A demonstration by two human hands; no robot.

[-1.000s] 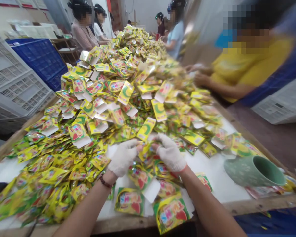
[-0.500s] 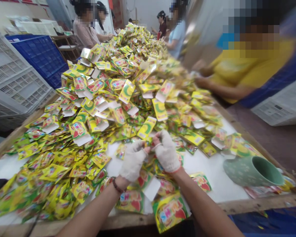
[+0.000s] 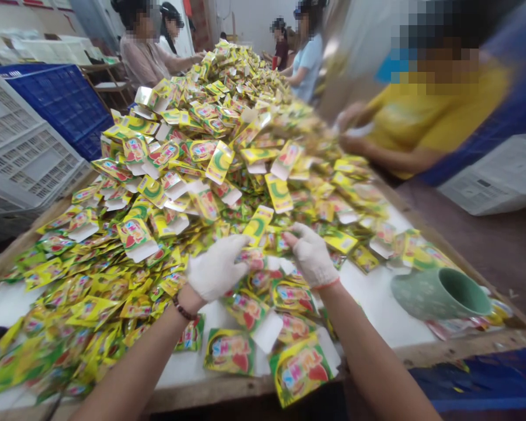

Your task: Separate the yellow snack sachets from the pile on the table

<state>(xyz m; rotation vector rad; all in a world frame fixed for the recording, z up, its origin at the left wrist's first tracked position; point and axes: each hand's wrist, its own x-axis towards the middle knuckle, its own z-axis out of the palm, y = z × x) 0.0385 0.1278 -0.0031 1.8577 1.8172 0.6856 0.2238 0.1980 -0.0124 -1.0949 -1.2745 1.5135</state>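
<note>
My left hand, in a white glove with bare fingertips, grips a small printed carton between thumb and fingers. A white flap of the carton points right. To its right is my right hand, gloved the same way, with its fingers bent, slightly apart and nothing visible in them. Under my hands lie more yellow-green cartons, some with white flaps standing out, such as the front carton at the table edge. Left of my left arm spreads a heap of small yellow-green sachets.
A tall pile of cartons runs down the table. A green cup-like container lies on its side at right. White crates and a blue crate stand left. A co-worker in yellow sits right; several others work farther back.
My hands have moved apart from being close together, the left to the left and the right slightly right. A printed carton now shows in my left hand. The view has shifted slightly.
</note>
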